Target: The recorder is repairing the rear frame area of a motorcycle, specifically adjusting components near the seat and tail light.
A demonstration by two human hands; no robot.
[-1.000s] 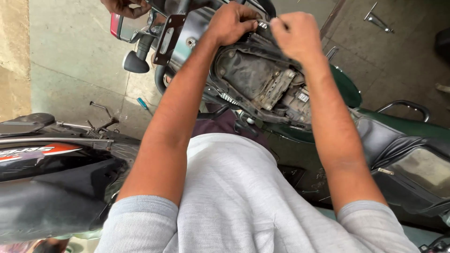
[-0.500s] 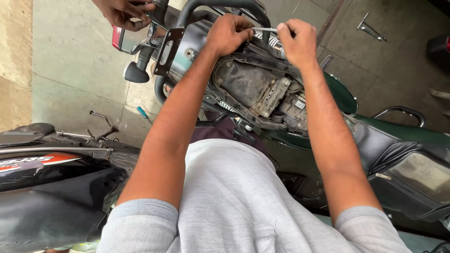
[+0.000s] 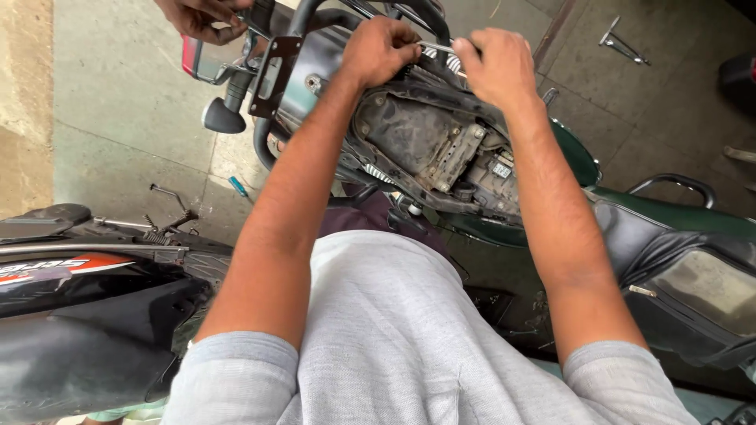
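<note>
A motorcycle with its seat off stands in front of me, its open frame (image 3: 425,145) showing dusty parts and wiring. My left hand (image 3: 378,49) is closed at the rear of the frame, beside the black grab rail (image 3: 315,16). My right hand (image 3: 496,67) grips a thin metal tool (image 3: 439,49) whose shaft runs across to my left hand. Both arms reach forward over my grey shirt. What the left fingers pinch is hidden.
Another person's hand (image 3: 197,17) works at the red tail light (image 3: 197,61) at the top left. A black motorcycle (image 3: 87,315) stands close on my left, a green one with a black seat (image 3: 677,260) on my right. A small screwdriver (image 3: 239,186) lies on the concrete floor.
Both my hands have stayed at the rear of the frame, the view shifting slightly. The other person's hand has come further in at the tail light.
</note>
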